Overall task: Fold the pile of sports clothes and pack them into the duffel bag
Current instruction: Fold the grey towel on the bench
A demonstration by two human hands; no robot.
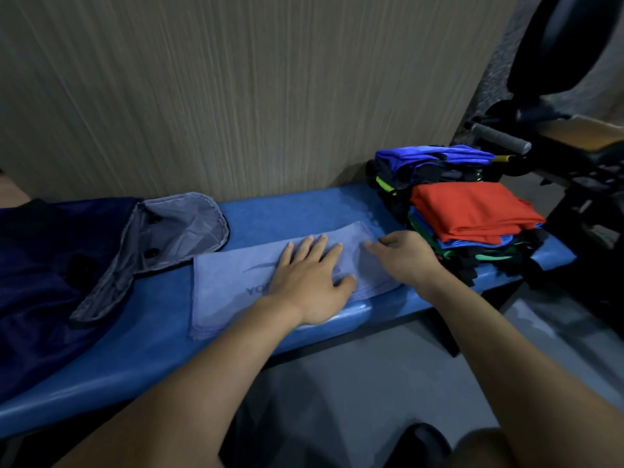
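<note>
A light blue towel (229,292) with dark lettering lies flat on the blue bench (287,211). My left hand (310,278) presses flat on its middle with straight fingers. My right hand (405,255) rests on the towel's right end, fingers loosely bent toward the far edge; whether it pinches the cloth is unclear. A navy duffel bag (40,271) sits at the bench's left end with its grey-lined flap (169,238) thrown open. A stack of folded sports clothes (472,211), with a red piece on top, stands at the right end.
A striped wall panel (236,96) runs behind the bench. Dark gym equipment with a grey foam handle (499,138) stands to the right of the clothes. Grey floor (337,393) lies in front of the bench.
</note>
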